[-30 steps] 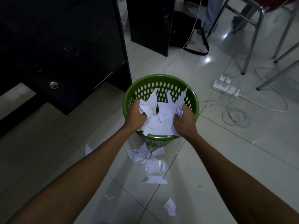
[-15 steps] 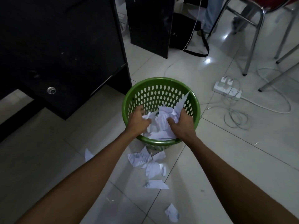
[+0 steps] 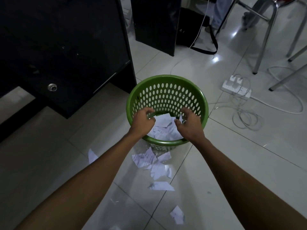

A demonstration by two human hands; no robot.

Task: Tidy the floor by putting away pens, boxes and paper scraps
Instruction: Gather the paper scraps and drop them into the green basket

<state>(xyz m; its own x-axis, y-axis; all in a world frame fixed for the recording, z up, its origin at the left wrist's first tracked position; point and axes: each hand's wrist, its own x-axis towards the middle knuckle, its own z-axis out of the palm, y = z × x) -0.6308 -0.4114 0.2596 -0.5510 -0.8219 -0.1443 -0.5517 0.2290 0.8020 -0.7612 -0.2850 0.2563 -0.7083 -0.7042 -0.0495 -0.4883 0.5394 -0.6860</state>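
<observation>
A green perforated waste basket (image 3: pixel 167 80) stands on the tiled floor. Torn white paper scraps (image 3: pixel 163 128) lie inside it. My left hand (image 3: pixel 142 122) and my right hand (image 3: pixel 190 125) hover over the basket's near rim, fingers spread and curled, holding nothing. More paper scraps (image 3: pixel 152 161) lie in a cluster on the floor just in front of the basket. Single scraps lie at the left (image 3: pixel 92 156), nearer me (image 3: pixel 162 186) and at the bottom (image 3: pixel 177 214).
A black desk cabinet (image 3: pixel 66 52) stands to the left and a black panel (image 3: pixel 156 24) behind the basket. A white power strip (image 3: pixel 236 87) with coiled cables (image 3: pixel 245 117) lies to the right. Metal chair legs (image 3: pixel 264 37) and a person's legs are at the back right.
Both hands held a bundle of paper scraps over the basket, lowered it and let go. The scraps now lie inside the basket and my hands are empty.
</observation>
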